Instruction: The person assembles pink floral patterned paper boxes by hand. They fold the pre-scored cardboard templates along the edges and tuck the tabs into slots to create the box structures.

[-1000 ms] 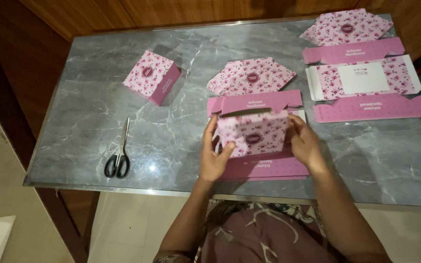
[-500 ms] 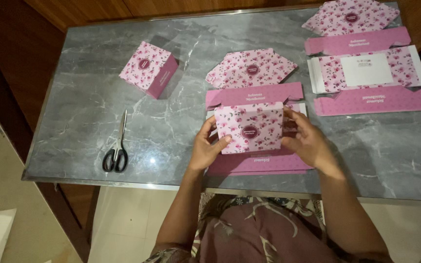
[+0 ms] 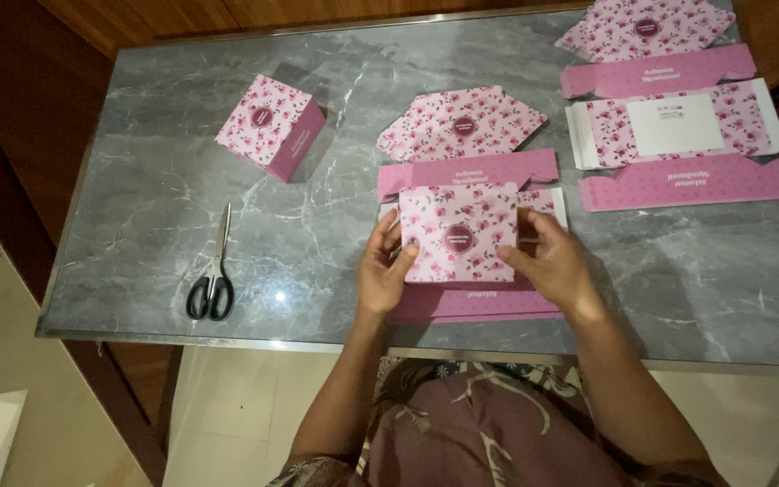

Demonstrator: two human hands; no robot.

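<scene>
pink floral box blank [image 3: 459, 236] — half-folded, mid-table

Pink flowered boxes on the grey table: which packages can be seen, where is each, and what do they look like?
Folded box: far left, a closed cube, pink floral with a dark round emblem.
Half-folded box blank: centre, between the left hand and right hand, floral panel folded over plain pink flaps.
Flat box blank: far right, unfolded, floral with a white rectangular label.
</scene>
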